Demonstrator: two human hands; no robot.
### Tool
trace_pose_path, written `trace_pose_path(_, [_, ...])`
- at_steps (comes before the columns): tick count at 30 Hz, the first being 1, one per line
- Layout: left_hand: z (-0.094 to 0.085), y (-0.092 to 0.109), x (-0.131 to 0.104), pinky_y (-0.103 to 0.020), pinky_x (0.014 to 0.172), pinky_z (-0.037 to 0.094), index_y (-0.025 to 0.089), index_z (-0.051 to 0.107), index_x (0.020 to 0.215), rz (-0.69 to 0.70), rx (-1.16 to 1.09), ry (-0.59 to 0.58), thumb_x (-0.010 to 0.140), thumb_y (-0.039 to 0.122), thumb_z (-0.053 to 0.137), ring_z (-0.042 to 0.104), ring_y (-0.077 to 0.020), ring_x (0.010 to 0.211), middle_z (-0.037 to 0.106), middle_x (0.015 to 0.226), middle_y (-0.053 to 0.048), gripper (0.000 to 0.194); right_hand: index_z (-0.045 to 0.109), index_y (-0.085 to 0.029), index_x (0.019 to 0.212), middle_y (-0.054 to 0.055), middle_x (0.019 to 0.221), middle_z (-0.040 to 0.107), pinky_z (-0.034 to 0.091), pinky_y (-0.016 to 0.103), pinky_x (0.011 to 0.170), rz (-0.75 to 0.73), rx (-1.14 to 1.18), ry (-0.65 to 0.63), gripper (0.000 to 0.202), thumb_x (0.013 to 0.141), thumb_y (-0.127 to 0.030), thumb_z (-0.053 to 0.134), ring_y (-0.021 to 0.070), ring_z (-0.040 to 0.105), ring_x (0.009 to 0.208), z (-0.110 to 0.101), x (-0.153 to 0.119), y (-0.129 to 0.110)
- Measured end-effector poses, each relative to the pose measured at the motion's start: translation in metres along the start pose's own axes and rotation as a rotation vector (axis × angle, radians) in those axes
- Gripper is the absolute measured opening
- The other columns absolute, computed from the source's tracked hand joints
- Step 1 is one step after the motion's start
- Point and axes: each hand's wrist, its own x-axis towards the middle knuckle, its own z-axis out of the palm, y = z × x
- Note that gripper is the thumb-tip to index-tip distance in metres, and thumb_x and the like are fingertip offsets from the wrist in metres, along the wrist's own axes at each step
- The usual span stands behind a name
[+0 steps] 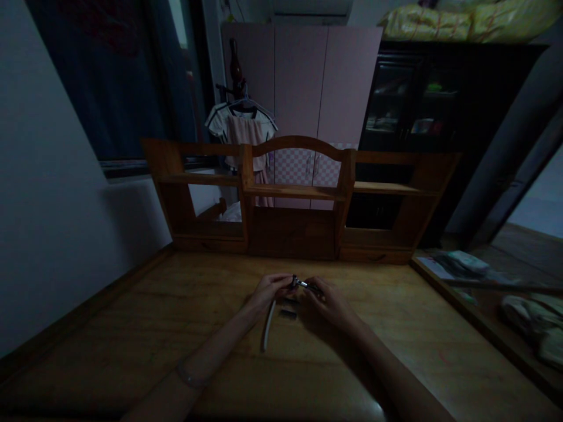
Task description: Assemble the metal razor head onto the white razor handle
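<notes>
Above the middle of the wooden table (211, 340), my left hand (270, 288) pinches a small dark piece with a shiny part (294, 281). My right hand (323, 298) is closed around a slim tool (304, 284) with a silver shaft and dark handle. The tool's tip meets the small piece between my hands. Below my left hand a pale, slightly curved strip (267, 328) runs toward the table's front. A small dark rectangular item (288, 315) lies just right of the strip. The dim light hides the fine details of the pieces.
A wooden shelf unit (297, 192) stands along the table's back edge. A white wall (65, 205) borders the left side. Beyond the right edge are a low surface with papers (453, 264) and bundled cloth (534, 322).
</notes>
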Motion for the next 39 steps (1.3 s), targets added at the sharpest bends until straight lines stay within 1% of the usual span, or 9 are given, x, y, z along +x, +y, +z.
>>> trace_pose_path(3, [0.000, 0.001, 0.000, -0.034, 0.086, 0.050, 0.011, 0.072, 0.093, -0.017, -0.033, -0.005, 0.068, 0.034, 0.076, 0.066, -0.0207, 0.087, 0.071, 0.098, -0.011, 0.034, 0.058, -0.021, 0.106, 0.005, 0.091, 0.066, 0.042, 0.027, 0.072, 0.001, -0.001, -0.039, 0.023, 0.093, -0.032, 0.044, 0.0175, 0.060, 0.081, 0.001, 0.000, 0.001])
trace_pose_path(8, [0.002, 0.002, -0.001, -0.036, 0.088, 0.050, 0.010, 0.072, 0.090, -0.011, -0.066, -0.003, 0.065, 0.033, 0.078, 0.066, -0.0218, 0.087, 0.071, 0.095, -0.012, 0.034, 0.059, -0.021, 0.105, 0.005, 0.087, 0.066, 0.042, 0.028, 0.071, 0.012, -0.043, -0.015, 0.025, 0.092, -0.037, 0.045, 0.0179, 0.059, 0.076, 0.000, -0.001, -0.002])
trace_pose_path(15, [0.006, 0.006, -0.004, -0.036, 0.088, 0.050, 0.011, 0.072, 0.092, 0.000, -0.055, -0.016, 0.067, 0.033, 0.077, 0.066, -0.0223, 0.088, 0.071, 0.096, -0.012, 0.034, 0.062, -0.020, 0.096, 0.004, 0.077, 0.065, 0.041, 0.027, 0.067, 0.067, -0.037, -0.017, 0.035, 0.093, -0.046, 0.039, 0.0175, 0.058, 0.070, -0.003, -0.002, -0.012])
trace_pose_path(21, [0.014, 0.013, -0.009, -0.038, 0.090, 0.049, 0.011, 0.071, 0.094, -0.001, -0.063, -0.027, 0.066, 0.035, 0.078, 0.066, -0.0231, 0.090, 0.071, 0.098, -0.012, 0.038, 0.061, -0.019, 0.086, 0.004, 0.071, 0.062, 0.038, 0.026, 0.063, 0.090, -0.060, -0.018, 0.039, 0.094, -0.048, 0.036, 0.0165, 0.056, 0.066, -0.002, -0.002, -0.008])
trace_pose_path(25, [0.014, 0.011, -0.007, -0.039, 0.089, 0.049, 0.011, 0.071, 0.096, 0.006, -0.068, -0.026, 0.063, 0.032, 0.080, 0.066, -0.0224, 0.089, 0.071, 0.096, -0.012, 0.040, 0.058, -0.018, 0.078, 0.001, 0.067, 0.058, 0.037, 0.024, 0.062, 0.123, -0.056, -0.014, 0.042, 0.092, -0.051, 0.038, 0.0147, 0.053, 0.064, -0.002, -0.002, -0.007])
trace_pose_path(28, [0.012, 0.008, -0.004, -0.039, 0.086, 0.051, 0.011, 0.072, 0.093, 0.016, -0.047, -0.011, 0.063, 0.033, 0.080, 0.067, -0.0220, 0.084, 0.072, 0.092, -0.012, 0.039, 0.056, -0.017, 0.073, 0.000, 0.066, 0.054, 0.035, 0.023, 0.057, 0.183, 0.082, -0.028, 0.045, 0.089, -0.056, 0.041, 0.0133, 0.050, 0.062, -0.001, -0.001, -0.008])
trace_pose_path(33, [0.012, 0.009, -0.005, -0.038, 0.084, 0.052, 0.011, 0.072, 0.094, 0.020, 0.030, -0.010, 0.065, 0.037, 0.078, 0.067, -0.0229, 0.084, 0.072, 0.092, -0.012, 0.039, 0.053, -0.016, 0.069, -0.003, 0.058, 0.045, 0.030, 0.022, 0.047, 0.338, 0.456, -0.163, 0.050, 0.086, -0.062, 0.042, 0.0101, 0.041, 0.051, 0.003, 0.002, -0.006])
trace_pose_path(36, [0.013, 0.010, -0.007, -0.037, 0.085, 0.051, 0.011, 0.073, 0.093, 0.035, 0.023, -0.021, 0.069, 0.038, 0.075, 0.067, -0.0233, 0.086, 0.072, 0.094, -0.012, 0.037, 0.052, -0.016, 0.068, -0.004, 0.056, 0.042, 0.027, 0.021, 0.044, 0.367, 0.512, -0.149, 0.050, 0.084, -0.063, 0.045, 0.0088, 0.037, 0.048, 0.005, 0.002, -0.002])
trace_pose_path(39, [0.013, 0.009, -0.008, -0.036, 0.086, 0.051, 0.010, 0.073, 0.091, 0.034, -0.032, -0.031, 0.071, 0.037, 0.073, 0.067, -0.0229, 0.087, 0.072, 0.094, -0.012, 0.034, 0.052, -0.016, 0.068, -0.004, 0.056, 0.043, 0.027, 0.021, 0.045, 0.362, 0.525, -0.153, 0.049, 0.084, -0.062, 0.045, 0.0089, 0.037, 0.049, 0.005, 0.003, 0.000])
